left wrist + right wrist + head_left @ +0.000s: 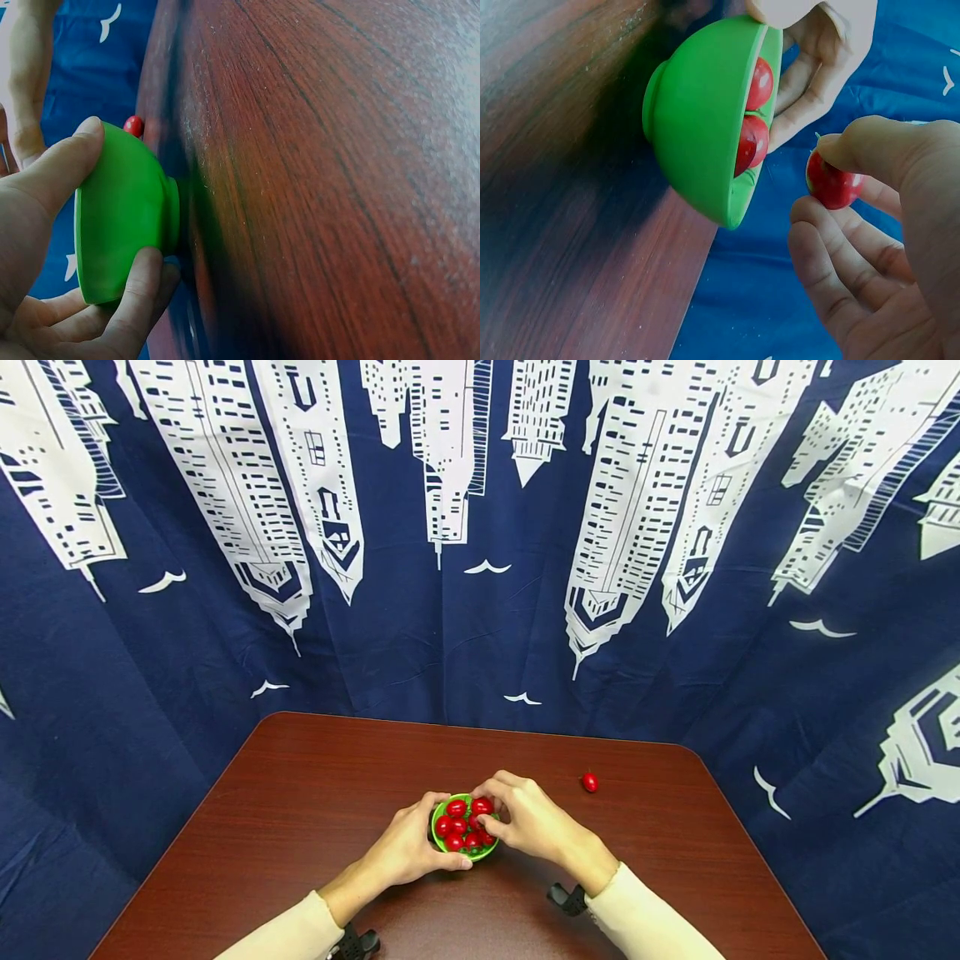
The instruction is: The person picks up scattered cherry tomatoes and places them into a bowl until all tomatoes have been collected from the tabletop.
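Note:
A small green bowl stands near the table's front middle, filled with several red cherry tomatoes. My left hand grips the bowl from its left side, thumb on the rim and fingers curled round the wall. My right hand is at the bowl's right edge and pinches one tomato between thumb and forefinger, just outside the rim. One loose tomato lies on the table to the right, apart from both hands.
The dark red-brown wooden table has rounded far corners. A blue curtain printed with white skyscrapers hangs close behind and around it. Black wrist mounts show at both sleeves.

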A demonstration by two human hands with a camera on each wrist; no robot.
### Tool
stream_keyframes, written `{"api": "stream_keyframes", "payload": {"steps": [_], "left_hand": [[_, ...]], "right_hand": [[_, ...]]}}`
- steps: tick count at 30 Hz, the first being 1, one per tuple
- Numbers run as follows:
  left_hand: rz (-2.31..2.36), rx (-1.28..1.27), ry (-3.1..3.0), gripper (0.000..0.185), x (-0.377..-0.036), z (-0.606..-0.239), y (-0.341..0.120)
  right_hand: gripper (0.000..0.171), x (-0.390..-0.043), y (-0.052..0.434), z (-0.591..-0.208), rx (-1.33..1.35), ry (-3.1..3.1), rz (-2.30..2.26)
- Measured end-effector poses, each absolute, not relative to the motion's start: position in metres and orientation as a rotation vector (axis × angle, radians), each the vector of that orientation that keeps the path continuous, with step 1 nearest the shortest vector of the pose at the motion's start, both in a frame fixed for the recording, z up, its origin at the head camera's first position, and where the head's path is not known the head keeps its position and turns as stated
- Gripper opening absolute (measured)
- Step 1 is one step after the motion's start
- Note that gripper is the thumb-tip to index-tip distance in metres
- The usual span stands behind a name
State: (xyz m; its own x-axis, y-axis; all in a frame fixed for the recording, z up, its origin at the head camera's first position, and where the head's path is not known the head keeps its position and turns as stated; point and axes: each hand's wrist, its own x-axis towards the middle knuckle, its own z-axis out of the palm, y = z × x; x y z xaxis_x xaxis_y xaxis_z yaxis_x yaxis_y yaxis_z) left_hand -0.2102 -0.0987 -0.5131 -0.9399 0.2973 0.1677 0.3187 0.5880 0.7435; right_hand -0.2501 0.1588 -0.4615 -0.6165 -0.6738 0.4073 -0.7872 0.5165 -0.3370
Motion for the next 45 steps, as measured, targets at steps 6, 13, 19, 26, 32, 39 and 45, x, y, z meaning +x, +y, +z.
{"api": "stream_keyframes", "payload": {"steps": [6,13,19,26,32,39,45], "left_hand": [[-1.323,-0.556,-2.765,0.097,-0.211,-0.512,-0.099],[-1.324,-0.556,-2.773,0.097,-0.211,-0.513,-0.100],[-1.320,-0.558,-2.775,0.097,-0.211,-0.513,-0.099],[-1.287,-0.548,-2.780,0.097,-0.211,-0.512,-0.099],[-1.273,-0.555,-2.769,0.096,-0.210,-0.510,-0.099],[-1.283,-0.546,-2.759,0.097,-0.209,-0.509,-0.099],[-1.274,-0.552,-2.754,0.096,-0.207,-0.509,-0.099]], "right_hand": [[0.028,-0.249,0.154,-0.462,1.261,-2.537,0.742],[0.029,-0.248,0.151,-0.462,1.263,-2.535,0.730],[0.038,-0.248,0.151,-0.463,1.241,-2.537,0.713],[0.041,-0.248,0.153,-0.464,1.224,-2.538,0.747],[0.038,-0.248,0.155,-0.466,1.227,-2.525,0.735],[0.035,-0.248,0.158,-0.467,1.193,-2.533,0.722],[0.035,-0.247,0.164,-0.468,1.155,-2.549,0.718]]}}
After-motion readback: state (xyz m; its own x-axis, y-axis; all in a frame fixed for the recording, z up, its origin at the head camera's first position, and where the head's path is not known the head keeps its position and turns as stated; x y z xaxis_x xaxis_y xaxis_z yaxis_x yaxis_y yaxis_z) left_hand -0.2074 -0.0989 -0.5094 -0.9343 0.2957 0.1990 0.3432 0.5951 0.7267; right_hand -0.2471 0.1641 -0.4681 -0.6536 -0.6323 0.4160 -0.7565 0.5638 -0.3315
